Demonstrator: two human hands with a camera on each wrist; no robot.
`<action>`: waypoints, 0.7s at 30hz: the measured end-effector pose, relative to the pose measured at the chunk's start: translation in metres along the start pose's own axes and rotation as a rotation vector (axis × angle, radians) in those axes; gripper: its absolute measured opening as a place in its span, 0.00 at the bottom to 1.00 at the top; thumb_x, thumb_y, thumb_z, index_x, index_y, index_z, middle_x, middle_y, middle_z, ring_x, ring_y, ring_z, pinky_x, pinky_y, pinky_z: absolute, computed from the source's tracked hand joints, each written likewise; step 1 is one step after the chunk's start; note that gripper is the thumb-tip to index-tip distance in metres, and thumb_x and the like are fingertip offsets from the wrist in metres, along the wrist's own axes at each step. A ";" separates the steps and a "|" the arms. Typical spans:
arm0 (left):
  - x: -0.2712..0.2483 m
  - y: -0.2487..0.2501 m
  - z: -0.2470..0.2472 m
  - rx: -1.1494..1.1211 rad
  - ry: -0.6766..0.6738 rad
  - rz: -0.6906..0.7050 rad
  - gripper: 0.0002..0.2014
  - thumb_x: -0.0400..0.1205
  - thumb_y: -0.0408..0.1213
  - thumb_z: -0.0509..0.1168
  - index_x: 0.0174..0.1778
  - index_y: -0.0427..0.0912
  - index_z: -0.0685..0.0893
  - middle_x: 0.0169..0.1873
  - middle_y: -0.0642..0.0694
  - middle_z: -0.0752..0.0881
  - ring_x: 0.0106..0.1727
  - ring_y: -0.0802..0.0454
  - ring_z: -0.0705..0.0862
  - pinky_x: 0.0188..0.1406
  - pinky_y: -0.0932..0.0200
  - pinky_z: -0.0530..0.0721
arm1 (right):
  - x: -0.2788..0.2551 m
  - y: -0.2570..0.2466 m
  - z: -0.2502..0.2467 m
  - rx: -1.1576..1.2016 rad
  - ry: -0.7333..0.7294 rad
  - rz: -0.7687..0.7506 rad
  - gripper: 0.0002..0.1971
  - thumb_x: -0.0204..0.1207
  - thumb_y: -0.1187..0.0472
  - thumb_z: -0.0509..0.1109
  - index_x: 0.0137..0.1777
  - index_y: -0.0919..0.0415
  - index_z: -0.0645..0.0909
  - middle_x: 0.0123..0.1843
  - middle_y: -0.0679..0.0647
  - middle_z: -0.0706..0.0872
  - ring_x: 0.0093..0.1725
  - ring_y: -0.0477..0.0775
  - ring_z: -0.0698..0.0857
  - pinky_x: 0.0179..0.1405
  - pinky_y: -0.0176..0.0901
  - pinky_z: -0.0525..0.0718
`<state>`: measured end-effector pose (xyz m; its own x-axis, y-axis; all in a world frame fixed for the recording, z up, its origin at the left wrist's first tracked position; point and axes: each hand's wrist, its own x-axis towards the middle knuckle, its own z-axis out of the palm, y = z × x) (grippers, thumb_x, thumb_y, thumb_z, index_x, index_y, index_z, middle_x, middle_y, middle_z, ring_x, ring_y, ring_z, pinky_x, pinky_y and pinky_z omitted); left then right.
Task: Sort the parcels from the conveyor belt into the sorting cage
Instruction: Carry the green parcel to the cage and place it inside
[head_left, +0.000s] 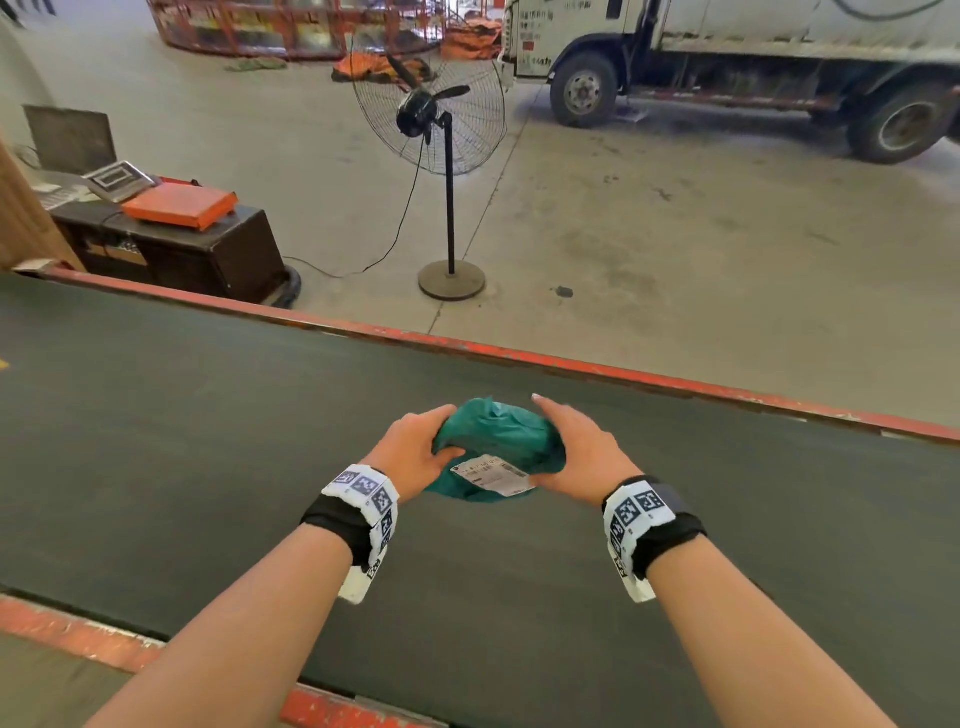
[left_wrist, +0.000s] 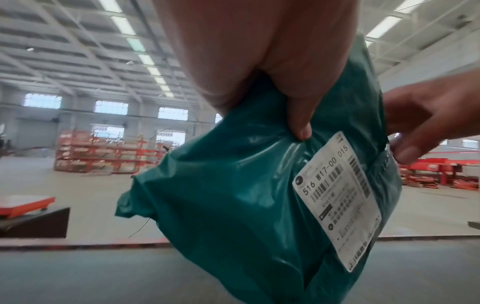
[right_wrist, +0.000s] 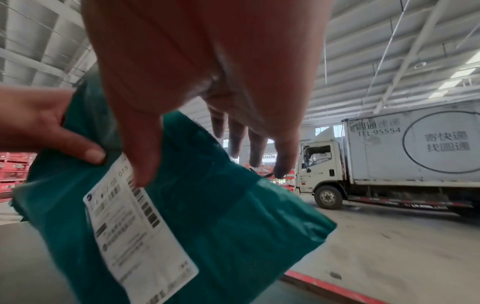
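Observation:
A teal plastic parcel (head_left: 498, 436) (left_wrist: 233, 195) (right_wrist: 207, 216) with a white shipping label (head_left: 493, 475) is held just above the dark conveyor belt (head_left: 208, 441). My left hand (head_left: 415, 447) (left_wrist: 259, 61) grips its left side, thumb pressed into the plastic beside the label. My right hand (head_left: 576, 447) (right_wrist: 207, 61) is on its right side. Its thumb lies on the label and its fingers stretch out straight past the parcel's far edge. Red wire cages (head_left: 291, 26) (left_wrist: 103, 152) stand far across the floor.
The belt's red far rail (head_left: 623, 371) runs diagonally ahead of my hands. Beyond it stand a pedestal fan (head_left: 431, 109), a dark desk with an orange scale (head_left: 179, 205) at left, and a white truck (head_left: 753, 52) at right.

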<state>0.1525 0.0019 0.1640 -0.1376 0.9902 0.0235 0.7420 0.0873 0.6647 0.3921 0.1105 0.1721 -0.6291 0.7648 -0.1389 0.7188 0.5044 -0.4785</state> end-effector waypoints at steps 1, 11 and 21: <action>0.002 0.006 -0.004 0.013 -0.021 0.027 0.14 0.82 0.39 0.72 0.63 0.52 0.83 0.49 0.55 0.92 0.51 0.55 0.90 0.58 0.50 0.88 | -0.001 0.001 0.001 -0.010 -0.021 0.028 0.54 0.67 0.49 0.86 0.90 0.40 0.60 0.84 0.50 0.77 0.84 0.57 0.76 0.82 0.65 0.75; 0.013 0.040 -0.020 -0.034 0.415 0.080 0.38 0.71 0.43 0.82 0.75 0.55 0.70 0.69 0.56 0.72 0.69 0.58 0.69 0.77 0.54 0.65 | -0.013 0.012 0.005 0.564 0.231 0.177 0.09 0.69 0.63 0.87 0.41 0.60 0.89 0.40 0.52 0.93 0.40 0.53 0.90 0.47 0.53 0.90; -0.007 0.018 0.025 -0.754 -0.082 -0.297 0.26 0.69 0.31 0.85 0.63 0.44 0.88 0.58 0.46 0.93 0.60 0.48 0.92 0.66 0.44 0.88 | -0.034 0.016 -0.007 0.943 0.231 0.182 0.24 0.71 0.68 0.86 0.67 0.58 0.86 0.61 0.52 0.95 0.61 0.51 0.94 0.66 0.54 0.91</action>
<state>0.1832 -0.0012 0.1568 -0.1888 0.9446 -0.2685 0.0368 0.2800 0.9593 0.4268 0.0957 0.1755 -0.3872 0.9091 -0.1538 0.2052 -0.0777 -0.9756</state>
